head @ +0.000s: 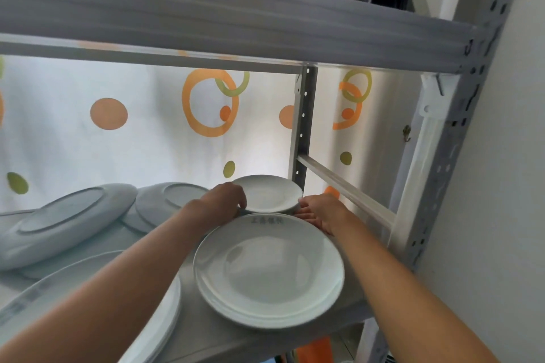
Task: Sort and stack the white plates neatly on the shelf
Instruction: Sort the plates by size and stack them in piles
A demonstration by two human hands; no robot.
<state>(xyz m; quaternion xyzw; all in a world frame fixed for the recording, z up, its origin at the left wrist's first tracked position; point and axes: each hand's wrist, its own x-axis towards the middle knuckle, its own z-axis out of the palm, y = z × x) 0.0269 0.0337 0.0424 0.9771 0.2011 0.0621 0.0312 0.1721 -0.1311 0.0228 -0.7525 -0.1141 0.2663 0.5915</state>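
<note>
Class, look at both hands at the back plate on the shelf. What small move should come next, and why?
Probably lift the back plate clear of the shelf. The left hand grips its left rim and the right hand touches its right rim, so it is held from both sides. It sits alone behind the front stack, while upside-down plates lean unsorted to the left.

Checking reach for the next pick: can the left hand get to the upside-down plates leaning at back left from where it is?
Probably yes. The left hand holds the small back plate; the overturned plates lie just to its left, with nothing standing between. It would have to release first.
</note>
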